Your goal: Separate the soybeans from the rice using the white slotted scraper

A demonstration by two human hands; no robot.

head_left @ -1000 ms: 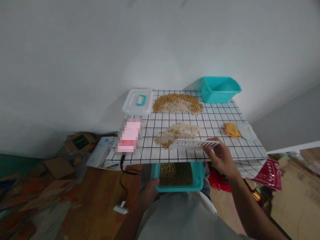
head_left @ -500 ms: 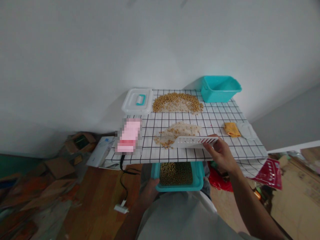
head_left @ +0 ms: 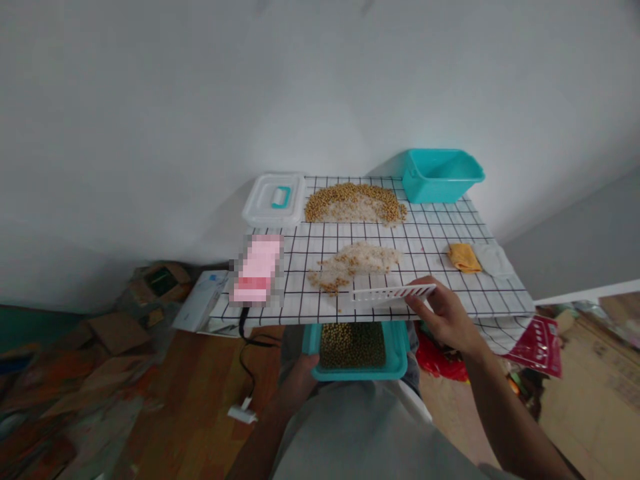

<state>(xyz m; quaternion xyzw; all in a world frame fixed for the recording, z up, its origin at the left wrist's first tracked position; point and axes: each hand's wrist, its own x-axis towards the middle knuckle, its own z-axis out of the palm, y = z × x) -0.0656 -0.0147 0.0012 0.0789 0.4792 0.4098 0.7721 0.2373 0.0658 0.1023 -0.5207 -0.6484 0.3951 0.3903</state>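
Note:
My right hand pinches the right end of a thin white slotted plastic board, tilted nearly edge-on above the table's front edge. Just behind the board lies a near heap of whitish grains mixed with some yellow beans. My left hand grips the left rim of a teal basin on my lap, its fingers partly hidden. Inside the basin are yellowish beans on the left and dark green ones on the right. Farther back, a heap of yellow beans curves around more whitish grains.
A white lid with a teal handle lies at the back left, a blurred pink object in front of it. An empty teal bin stands at the back right. Yellow cloth and white cloth lie on the checked tablecloth.
My right hand has lowered the slotted board slightly toward me and tilted it flatter, away from the near heap. My left hand stays on the basin.

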